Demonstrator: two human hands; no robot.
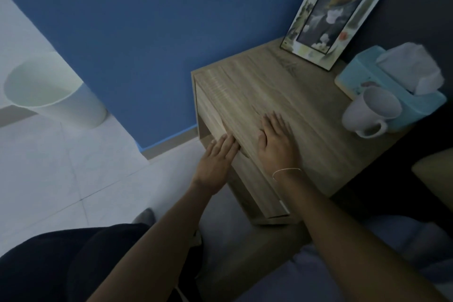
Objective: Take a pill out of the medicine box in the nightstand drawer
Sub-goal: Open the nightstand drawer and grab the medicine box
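A light wooden nightstand [282, 95] stands against a blue wall. Its drawer front [247, 174] faces left and looks closed or nearly closed. My left hand [215, 159] lies against the drawer front just under the top's edge, fingers stretched out and together. My right hand [277, 140] rests flat on the nightstand's top near that same edge, fingers spread, a thin white band on the wrist. Neither hand holds anything. The medicine box and pills are hidden from view.
On the nightstand's back stand a picture frame [333, 14], a turquoise tissue box [392, 86] and a white mug [370, 113]. A white bin [54, 91] stands on the tiled floor at the left. My dark-trousered knee [61, 265] is at the bottom left.
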